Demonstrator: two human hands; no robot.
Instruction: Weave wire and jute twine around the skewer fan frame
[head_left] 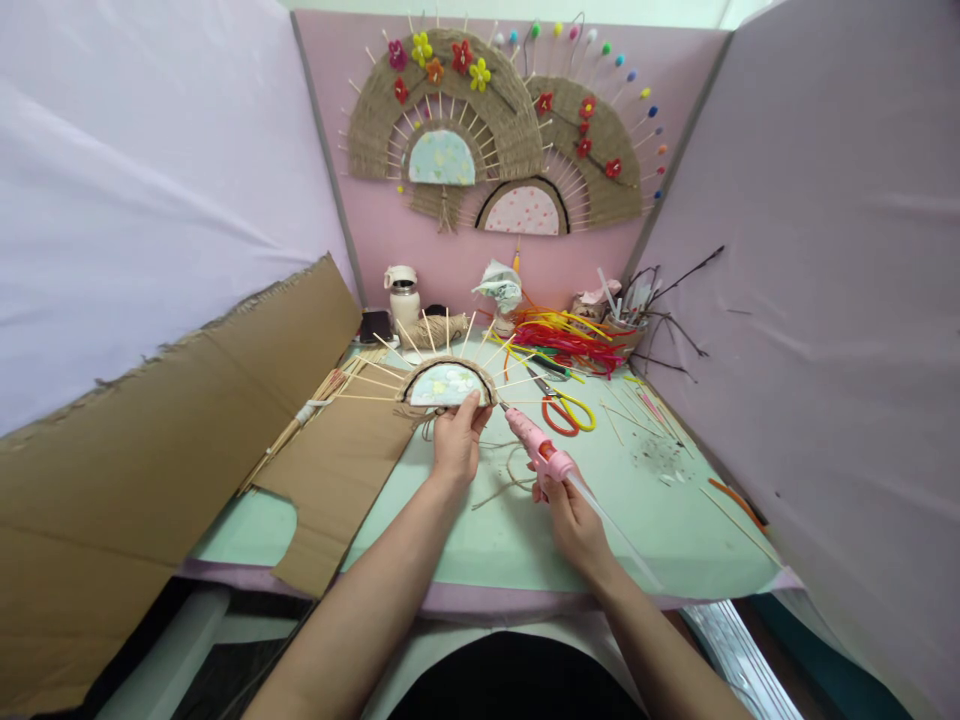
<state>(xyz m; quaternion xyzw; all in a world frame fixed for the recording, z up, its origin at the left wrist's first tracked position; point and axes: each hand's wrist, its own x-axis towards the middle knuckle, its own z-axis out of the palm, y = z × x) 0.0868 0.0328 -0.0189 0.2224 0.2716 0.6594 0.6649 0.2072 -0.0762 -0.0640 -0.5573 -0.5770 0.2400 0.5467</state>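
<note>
My left hand (459, 440) pinches the lower edge of a half-round craft fan (444, 384), its thumb on the front. The fan has a pale blue patterned centre, a twine border with a dark line, and thin wooden sticks fanning outward. In my right hand (566, 505) is a pink hot glue gun (538, 442), fingers wrapped around its handle. Its nozzle points up and left, close to the fan's lower right corner; whether it touches, I cannot tell. A clear glue stick (611, 522) trails from the gun's back. Loose twine (510, 485) lies on the table below.
Red-handled and yellow-handled scissors (564, 412) lie right of the fan. Bright pipe cleaners (570, 338), a twine roll (442, 332) and a white bottle (403, 295) stand behind. Cardboard (352, 440) covers the left side. Two larger finished-looking fans (450, 100) hang on the back panel.
</note>
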